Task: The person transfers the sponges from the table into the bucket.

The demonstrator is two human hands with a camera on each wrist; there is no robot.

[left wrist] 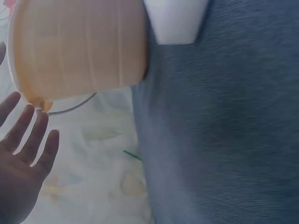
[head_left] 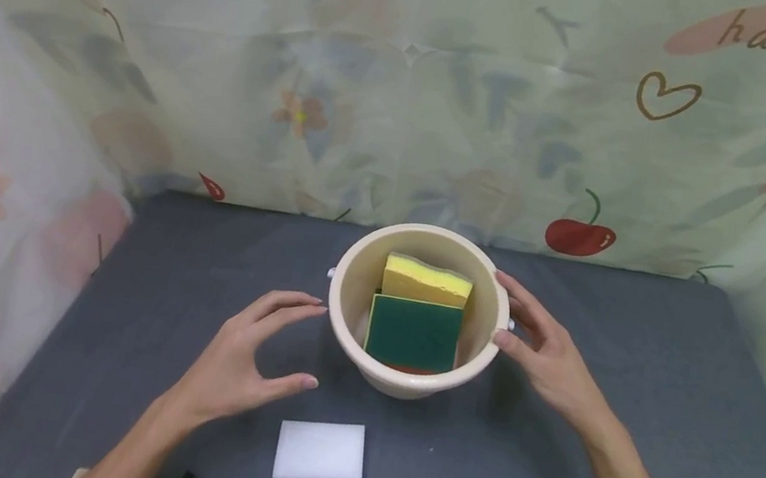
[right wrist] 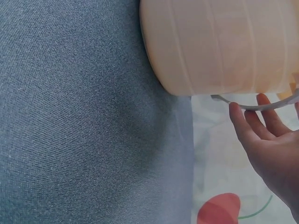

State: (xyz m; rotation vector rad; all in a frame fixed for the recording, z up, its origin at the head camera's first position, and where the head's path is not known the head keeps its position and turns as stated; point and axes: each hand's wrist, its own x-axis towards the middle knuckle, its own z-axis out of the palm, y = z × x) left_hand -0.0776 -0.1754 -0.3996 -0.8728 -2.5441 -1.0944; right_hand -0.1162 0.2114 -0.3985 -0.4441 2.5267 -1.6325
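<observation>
A cream bucket (head_left: 405,382) stands upright on the table, seen from above in the head view. Inside it are a yellow sponge (head_left: 425,282) and a sponge with a dark green scouring face (head_left: 413,333); a strip of red shows under the latter. To the left of the bucket my left hand (head_left: 240,363) is spread, thumb apart from the fingers, holding nothing. At the right rim my right hand (head_left: 552,365) has its thumb and fingers against or very near the bucket. In the right wrist view, its fingertips lie by the wire handle (right wrist: 275,105).
A white sponge block (head_left: 320,453) lies on the dark grey table (head_left: 200,242), in front of the bucket. Behind the table hangs a printed curtain (head_left: 405,107), which also covers both sides. Dark wrist straps show at the lower edge.
</observation>
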